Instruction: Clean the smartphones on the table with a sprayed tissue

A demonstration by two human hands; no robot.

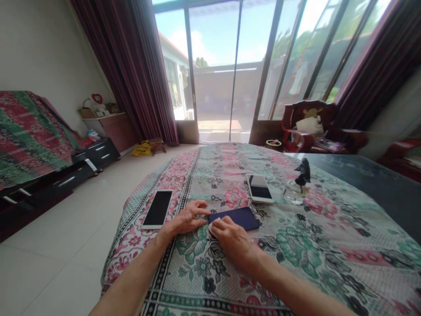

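Observation:
A dark blue phone [245, 217] lies flat on the flowered tablecloth, its screen or back not told apart. My right hand [232, 237] is closed on a small white wipe [213, 223], pressed at the phone's near left corner. At the phone's left end rests my left hand [192, 217], fingers apart, the fingertips at its edge. Left of that hand lies a white phone [158, 210] with a black screen. Beyond the blue phone is another white phone [259, 188], also dark-screened. A clear spray bottle [295, 192] with a black trigger head stands to the right.
The round table's patterned tablecloth [299, 272] fills the foreground. A dark table [348, 171] adjoins it at the right, with a carved wooden chair [309, 127] behind. Glass doors [226, 87] stand ahead. A black low cabinet [101, 153] and a yellow bag [141, 148] are at left.

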